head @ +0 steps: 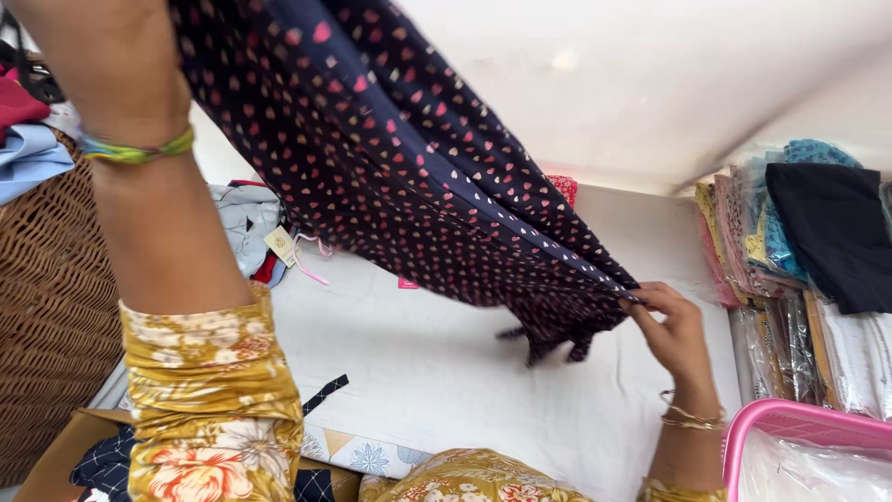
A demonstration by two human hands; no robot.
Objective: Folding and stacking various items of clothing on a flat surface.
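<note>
A dark navy cloth (400,158) printed with small pink and cream hearts hangs stretched from the top left down to the middle right. My right hand (671,325) pinches its gathered lower end just above the white sheet (446,372). My left arm (149,186) rises at the left, with a green thread band at the wrist and a yellow floral sleeve. The left hand itself is out of the frame at the top, where the cloth's upper end also goes.
A wicker basket (46,307) with folded clothes stands at the left. Stacked packaged fabrics (799,270) line the right side, with a pink plastic basket (799,428) at the bottom right. Loose garments and a paper tag (279,244) lie behind my left arm.
</note>
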